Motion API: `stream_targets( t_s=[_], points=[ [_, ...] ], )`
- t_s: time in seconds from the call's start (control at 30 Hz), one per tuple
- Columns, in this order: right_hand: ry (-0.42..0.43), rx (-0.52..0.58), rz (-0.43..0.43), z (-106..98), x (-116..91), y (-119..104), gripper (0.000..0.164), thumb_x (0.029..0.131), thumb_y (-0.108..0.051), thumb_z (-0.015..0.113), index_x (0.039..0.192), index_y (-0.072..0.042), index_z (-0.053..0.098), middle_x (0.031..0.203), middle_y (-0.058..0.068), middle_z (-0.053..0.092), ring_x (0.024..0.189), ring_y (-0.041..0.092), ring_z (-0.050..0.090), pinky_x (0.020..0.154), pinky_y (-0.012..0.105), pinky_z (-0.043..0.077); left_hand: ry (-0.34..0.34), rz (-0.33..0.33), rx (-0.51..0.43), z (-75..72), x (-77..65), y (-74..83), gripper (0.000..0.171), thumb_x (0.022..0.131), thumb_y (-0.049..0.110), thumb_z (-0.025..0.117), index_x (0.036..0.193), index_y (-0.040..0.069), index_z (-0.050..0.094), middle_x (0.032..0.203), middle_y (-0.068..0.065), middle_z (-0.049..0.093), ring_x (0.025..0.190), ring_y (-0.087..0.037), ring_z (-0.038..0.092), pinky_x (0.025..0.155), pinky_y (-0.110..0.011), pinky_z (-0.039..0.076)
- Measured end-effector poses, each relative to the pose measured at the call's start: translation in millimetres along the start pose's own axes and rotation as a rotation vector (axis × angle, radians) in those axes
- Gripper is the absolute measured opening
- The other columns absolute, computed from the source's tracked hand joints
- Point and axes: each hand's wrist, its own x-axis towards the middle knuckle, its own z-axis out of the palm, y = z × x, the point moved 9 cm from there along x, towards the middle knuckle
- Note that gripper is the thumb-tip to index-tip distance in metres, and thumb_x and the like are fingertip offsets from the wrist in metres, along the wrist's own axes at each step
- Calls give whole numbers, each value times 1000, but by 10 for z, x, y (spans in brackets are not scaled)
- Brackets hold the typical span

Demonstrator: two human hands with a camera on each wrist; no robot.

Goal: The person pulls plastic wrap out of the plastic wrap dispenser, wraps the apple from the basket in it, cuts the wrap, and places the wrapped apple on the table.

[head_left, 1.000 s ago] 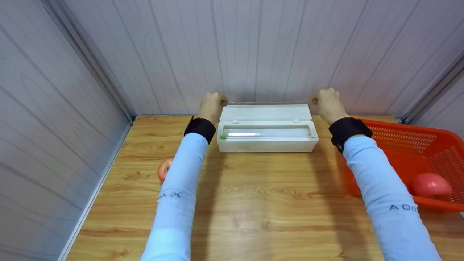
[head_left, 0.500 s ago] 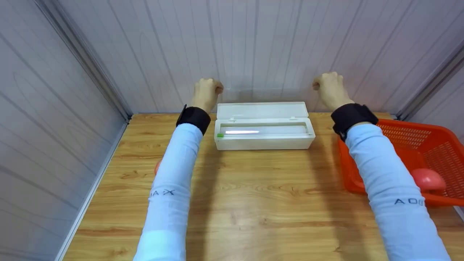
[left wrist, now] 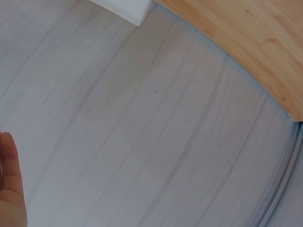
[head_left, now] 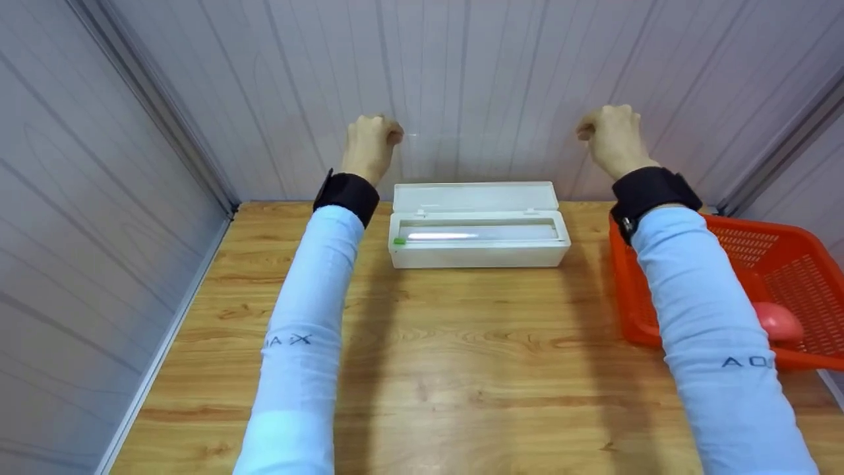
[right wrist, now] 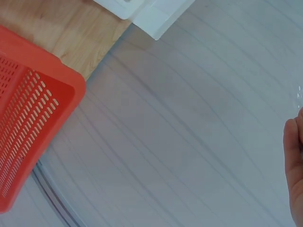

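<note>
A white cling film dispenser box point(head_left: 480, 257) stands at the back of the table, its lid point(head_left: 475, 196) tipped back toward the wall. Inside lies the roll of film point(head_left: 508, 233), and a green slider point(head_left: 399, 241) sits at the left end of the front edge. Above and behind the box, my left hand point(head_left: 368, 148) and my right hand point(head_left: 614, 140) are raised far apart with curled fingers. Both pinch a clear sheet of cling film point(head_left: 412, 134), visible only as faint glints between them. Fingertip details are mostly hidden in the wrist views.
An orange perforated basket point(head_left: 784, 231) stands at the right under my right forearm, holding a pinkish-red round fruit point(head_left: 779, 322). Striped wall panels point(head_left: 461, 79) rise close behind the box. The wooden table point(head_left: 448, 369) extends toward me.
Both hands have risen from beside the lid to well above the box, the faint film edge rising with them. The apple at the left is now hidden behind my left arm.
</note>
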Motion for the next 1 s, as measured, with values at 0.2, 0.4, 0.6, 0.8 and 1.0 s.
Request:
stream_targets(
  t_s=[0.2, 0.4, 0.6, 0.8, 1.0],
  points=[
    [28, 3, 0, -156, 56, -40, 36, 81, 17, 38, 100, 6, 67, 96, 23, 67, 94, 42, 60, 83, 49, 49, 56, -20, 4, -106, 57, 46, 20, 89, 9, 56, 102, 6, 70, 99, -10, 67, 97, -24, 63, 82, -24, 52],
    [56, 6, -5, -299, 115, -91, 36, 82, 17, 39, 102, 6, 67, 97, 24, 66, 96, 43, 60, 85, 50, 49, 112, 10, 1, -267, 115, 124, 19, 87, 10, 58, 100, 4, 71, 95, -12, 67, 95, -25, 64, 82, -24, 51],
    [144, -26, -69, -473, 113, -186, 32, 82, 16, 40, 96, 8, 68, 92, 24, 67, 92, 45, 60, 87, 52, 46, 127, 20, 26, -371, 151, 191, 19, 86, 12, 60, 99, 4, 71, 94, -11, 67, 94, -24, 63, 82, -23, 51],
    [194, -32, -59, -651, 100, -216, 34, 85, 16, 36, 99, 9, 66, 95, 27, 66, 92, 45, 60, 84, 51, 48, 143, -2, 23, -501, 214, 287, 20, 88, 12, 57, 101, 6, 70, 95, -9, 66, 96, -22, 63, 83, -21, 50],
    [244, -24, -62, -785, 108, -214, 27, 87, 13, 43, 98, 7, 67, 97, 26, 65, 93, 44, 60, 86, 49, 48, 188, -6, -2, -589, 244, 368, 20, 88, 12, 57, 101, 6, 70, 95, -9, 65, 95, -20, 62, 82, -19, 49]
  ],
)
